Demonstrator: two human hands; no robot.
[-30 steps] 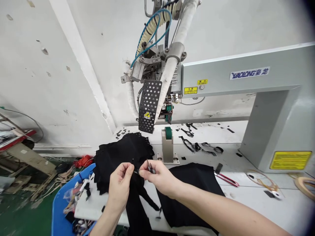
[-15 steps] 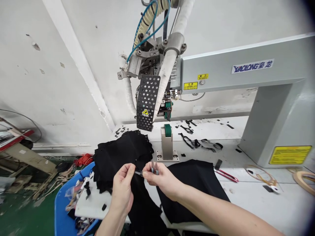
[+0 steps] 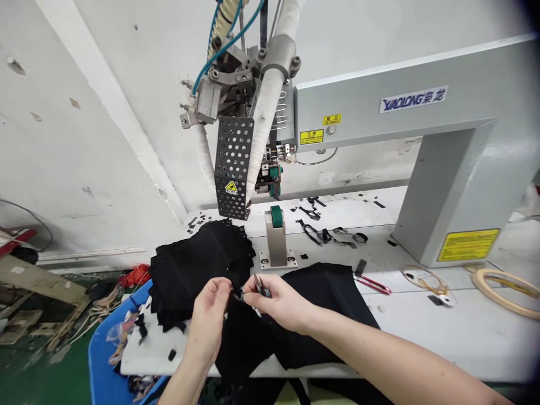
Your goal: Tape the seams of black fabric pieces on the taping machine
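My left hand [image 3: 210, 312] is closed, with thumb and forefinger pinching the edge of a black fabric piece [image 3: 244, 340] that hangs down over the table's front. Close beside it, my right hand [image 3: 280, 304] is wrapped round small thread snips [image 3: 260, 286], blades pointing up. Its thumb and fingertip also meet at the fabric edge, where a small greyish bit shows; I cannot make out what that is. Behind my left hand lies a stack of black fabric pieces [image 3: 189, 261]. Another black piece [image 3: 327, 292] lies flat under and beyond my right forearm.
A grey taping machine [image 3: 354, 107] stands over the white table, its lower green roller [image 3: 276, 216] on a post ahead of my hands. Black strip scraps [image 3: 329, 235], a red-handled tool [image 3: 375, 286] and tape rings [image 3: 485, 281] lie rightward. A blue bin [image 3: 101, 360] stands left.
The view has shifted, so the machine and table appear farther left and higher. Both hands stay together at the fabric edge, and the hanging piece now spreads more toward the right.
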